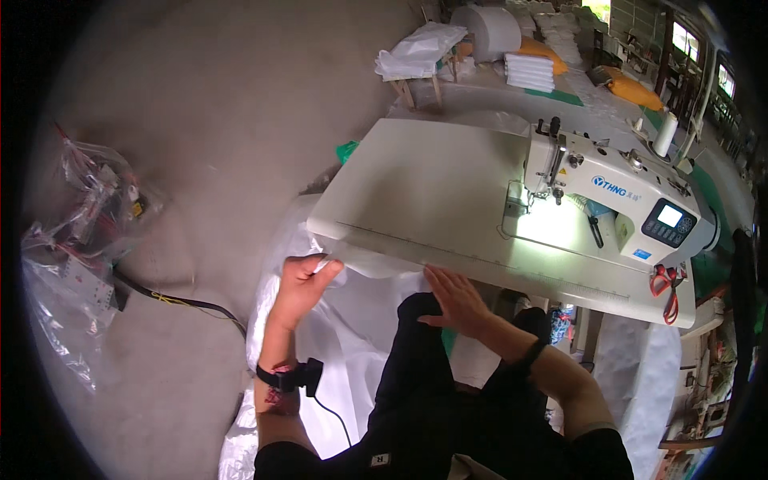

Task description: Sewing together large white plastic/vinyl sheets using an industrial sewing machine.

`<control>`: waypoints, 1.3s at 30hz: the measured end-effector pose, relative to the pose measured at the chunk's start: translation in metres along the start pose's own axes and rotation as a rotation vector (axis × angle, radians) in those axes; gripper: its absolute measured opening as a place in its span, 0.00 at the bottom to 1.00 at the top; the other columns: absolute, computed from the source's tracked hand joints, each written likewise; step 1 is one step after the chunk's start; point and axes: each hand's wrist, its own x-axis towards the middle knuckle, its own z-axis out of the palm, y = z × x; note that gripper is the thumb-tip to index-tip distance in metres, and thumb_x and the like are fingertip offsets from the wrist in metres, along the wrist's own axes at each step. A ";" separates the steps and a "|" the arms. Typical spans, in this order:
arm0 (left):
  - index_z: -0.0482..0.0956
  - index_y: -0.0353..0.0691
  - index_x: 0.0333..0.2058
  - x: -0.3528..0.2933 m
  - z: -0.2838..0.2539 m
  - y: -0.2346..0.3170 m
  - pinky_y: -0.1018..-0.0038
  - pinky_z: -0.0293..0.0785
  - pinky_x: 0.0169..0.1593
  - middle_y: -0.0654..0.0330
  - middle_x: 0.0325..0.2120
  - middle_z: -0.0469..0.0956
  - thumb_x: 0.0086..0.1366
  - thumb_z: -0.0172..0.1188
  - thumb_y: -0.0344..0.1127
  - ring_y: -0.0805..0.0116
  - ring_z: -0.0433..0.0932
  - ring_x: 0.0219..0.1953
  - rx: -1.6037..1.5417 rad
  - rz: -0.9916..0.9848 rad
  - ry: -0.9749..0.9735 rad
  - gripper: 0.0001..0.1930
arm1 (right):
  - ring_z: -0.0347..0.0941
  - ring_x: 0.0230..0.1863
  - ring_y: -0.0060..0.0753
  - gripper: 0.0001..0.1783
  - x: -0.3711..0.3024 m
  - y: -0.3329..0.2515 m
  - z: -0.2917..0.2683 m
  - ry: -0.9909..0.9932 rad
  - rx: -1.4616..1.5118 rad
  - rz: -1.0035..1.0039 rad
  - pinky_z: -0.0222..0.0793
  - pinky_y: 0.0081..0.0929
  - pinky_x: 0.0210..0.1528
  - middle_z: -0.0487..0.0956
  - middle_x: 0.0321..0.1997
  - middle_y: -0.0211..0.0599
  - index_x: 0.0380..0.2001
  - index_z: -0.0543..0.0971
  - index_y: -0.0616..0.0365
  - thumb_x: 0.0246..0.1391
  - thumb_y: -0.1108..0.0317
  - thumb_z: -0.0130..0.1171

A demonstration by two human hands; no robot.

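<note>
White sheet material [352, 308], thin and smooth, hangs from the front edge of the sewing table [432, 172] and drapes down over my lap's left side. My left hand [304, 284] pinches its upper edge between thumb and fingers, just off the table's left front corner. Against the table's front edge, at the right end of that same edge of the sheet, lie the fingertips of my right hand [460, 304]. Its fingers are stretched out and the thumb stands apart from them. A white sewing machine [608, 184] stands on the table to the right, its lamp lit over the needle area.
Red-handled scissors [666, 292] hang at the table's right front. Clear plastic bags with parts [88, 208] lie on the floor at left, beside a black cable [184, 302]. Behind the table are a large white roll [486, 34], stacked white bundles [530, 72] and orange sacks [632, 88].
</note>
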 end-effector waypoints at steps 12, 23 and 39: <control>0.67 0.36 0.50 -0.007 -0.210 0.094 0.71 0.68 0.49 0.59 0.43 0.73 0.66 0.42 0.59 0.68 0.72 0.44 -0.277 0.368 0.619 0.30 | 0.70 0.49 0.42 0.19 0.041 0.024 0.044 0.059 0.236 0.120 0.59 0.43 0.55 0.77 0.41 0.42 0.40 0.76 0.55 0.40 0.64 0.63; 0.62 0.41 0.58 0.027 -0.034 0.030 0.54 0.49 0.63 0.48 0.56 0.64 0.45 0.69 0.49 0.50 0.59 0.60 0.746 0.477 -0.089 0.43 | 0.71 0.26 0.24 0.10 0.093 -0.041 -0.078 0.238 0.782 0.026 0.66 0.22 0.29 0.74 0.26 0.41 0.35 0.76 0.63 0.45 0.78 0.55; 0.76 0.49 0.45 0.141 -0.203 0.019 0.55 0.71 0.39 0.49 0.31 0.79 0.63 0.49 0.50 0.43 0.76 0.36 1.067 -0.055 0.940 0.17 | 0.70 0.24 0.16 0.08 -0.292 0.060 -0.262 0.302 0.488 1.071 0.67 0.18 0.28 0.76 0.20 0.27 0.28 0.79 0.66 0.41 0.75 0.62</control>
